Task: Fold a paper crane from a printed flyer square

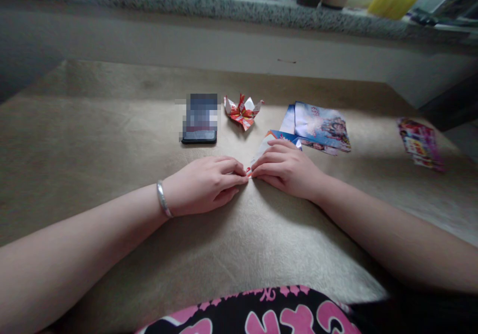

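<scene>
A folded piece of printed paper (261, 147), white with blue and orange parts, lies on the table under my fingers. My left hand (207, 184), with a silver bangle at the wrist, has its fingertips closed on the paper's near left tip. From the right, my right hand (289, 169) curls over the same paper, fingers bent and fingertips pressed near that tip. My right fingers hide part of the paper. Beyond the hands sits a red and white folded-paper figure (242, 113) with several pointed tips.
A dark phone-like device (200, 120), partly pixelated, lies left of the paper figure. Printed sheets (321, 125) overlap at the right behind my right hand. More colourful printed papers (420, 145) lie at the far right. A stone sill (201, 5) with several items runs along the back.
</scene>
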The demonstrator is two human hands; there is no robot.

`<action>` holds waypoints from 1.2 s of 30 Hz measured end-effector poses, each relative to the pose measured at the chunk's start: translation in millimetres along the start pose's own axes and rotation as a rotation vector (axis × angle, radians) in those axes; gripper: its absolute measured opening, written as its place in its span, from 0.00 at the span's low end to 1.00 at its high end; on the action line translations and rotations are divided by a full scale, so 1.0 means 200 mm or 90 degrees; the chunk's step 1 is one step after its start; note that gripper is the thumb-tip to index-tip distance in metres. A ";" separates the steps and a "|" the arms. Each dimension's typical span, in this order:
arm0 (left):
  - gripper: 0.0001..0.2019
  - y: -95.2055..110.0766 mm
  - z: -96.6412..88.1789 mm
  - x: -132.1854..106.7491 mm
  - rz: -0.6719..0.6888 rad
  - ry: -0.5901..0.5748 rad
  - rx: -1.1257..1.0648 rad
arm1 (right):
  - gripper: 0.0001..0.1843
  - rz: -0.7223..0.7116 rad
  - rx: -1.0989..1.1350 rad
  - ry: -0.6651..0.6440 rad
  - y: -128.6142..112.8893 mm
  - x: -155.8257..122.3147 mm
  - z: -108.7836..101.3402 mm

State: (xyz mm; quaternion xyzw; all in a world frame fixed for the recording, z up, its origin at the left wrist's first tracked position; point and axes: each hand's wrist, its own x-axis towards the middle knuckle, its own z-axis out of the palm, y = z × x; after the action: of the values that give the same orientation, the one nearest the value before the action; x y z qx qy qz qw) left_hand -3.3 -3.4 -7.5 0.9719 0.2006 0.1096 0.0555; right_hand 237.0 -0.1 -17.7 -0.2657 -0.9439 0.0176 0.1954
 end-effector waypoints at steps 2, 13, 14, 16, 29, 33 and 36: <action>0.14 -0.01 0.00 0.00 0.003 0.001 -0.019 | 0.10 0.000 0.005 -0.002 0.00 0.00 0.00; 0.12 -0.03 -0.03 -0.01 0.036 -0.001 -0.064 | 0.11 0.022 0.032 -0.019 0.01 -0.02 0.01; 0.12 -0.04 -0.03 -0.01 0.034 -0.004 -0.070 | 0.11 0.022 0.034 -0.018 0.01 -0.02 0.01; 0.12 -0.05 -0.03 -0.01 0.034 -0.009 -0.088 | 0.11 0.024 0.038 -0.015 0.01 -0.02 0.01; 0.17 -0.06 -0.01 -0.01 0.073 0.002 -0.078 | 0.11 0.032 0.096 -0.007 0.00 -0.01 0.02; 0.16 -0.05 -0.01 -0.01 0.078 -0.003 -0.041 | 0.11 0.002 0.057 -0.001 0.00 -0.01 0.01; 0.16 -0.05 -0.01 -0.01 0.065 0.003 -0.039 | 0.12 -0.032 0.019 -0.016 -0.01 0.00 0.00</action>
State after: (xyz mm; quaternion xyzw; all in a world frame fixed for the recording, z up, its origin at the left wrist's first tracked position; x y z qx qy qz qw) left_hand -8.4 5.3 -7.7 0.9785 0.1472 0.1209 0.0787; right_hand 237.0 -1.7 -17.4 -0.2388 -0.9522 0.0304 0.1881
